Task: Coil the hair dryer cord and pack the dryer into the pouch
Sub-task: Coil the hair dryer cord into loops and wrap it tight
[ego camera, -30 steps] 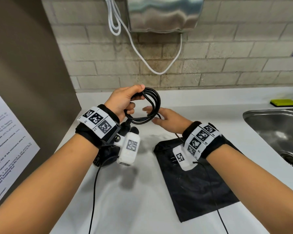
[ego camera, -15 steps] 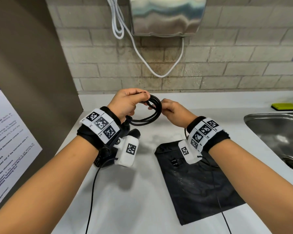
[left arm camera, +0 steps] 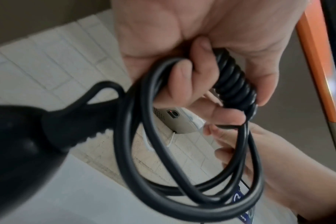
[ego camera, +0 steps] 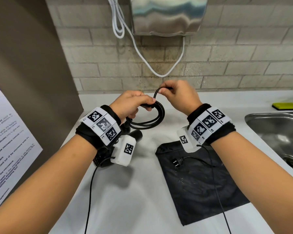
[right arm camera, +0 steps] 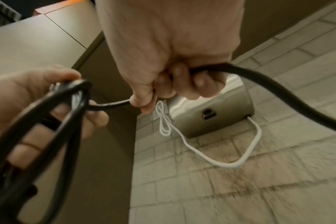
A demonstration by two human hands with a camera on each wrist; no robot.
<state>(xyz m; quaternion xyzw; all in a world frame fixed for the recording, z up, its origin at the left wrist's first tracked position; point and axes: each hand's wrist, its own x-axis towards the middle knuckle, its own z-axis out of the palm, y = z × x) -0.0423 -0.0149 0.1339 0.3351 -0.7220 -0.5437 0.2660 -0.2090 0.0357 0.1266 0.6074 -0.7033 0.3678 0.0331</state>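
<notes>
Above the white desk point(ego camera: 125, 200), near the brick wall, a bundle of black cord point(ego camera: 152, 115) is held up by both hands. Several loops are gathered in the left hand point(ego camera: 132, 105), whose fingers point(left arm camera: 180, 78) are curled round the stacked turns, with the thumb pressed over them. The free run of cord is gripped in the right hand point(ego camera: 179, 97), fingers point(right arm camera: 180, 78) closed tightly round 1 strand, just beside the left hand. The plug point(ego camera: 176, 162) lies on the black pouch point(ego camera: 201, 183), which is spread flat on the desk under the right wrist, so a length of cord remains to be coiled. The hair dryer point(ego camera: 135, 135) hangs just below the left hand, largely hidden by the wrist camera.

The cord is judged to be springy and smooth: light, but liable to unwind if the loops are released, so the turns are best pinched together at 1 spot. The dryer is judged rigid and heavier than the cord, best taken by its handle. The pouch looks soft and limp, and its mouth would probably need to be held open.
</notes>
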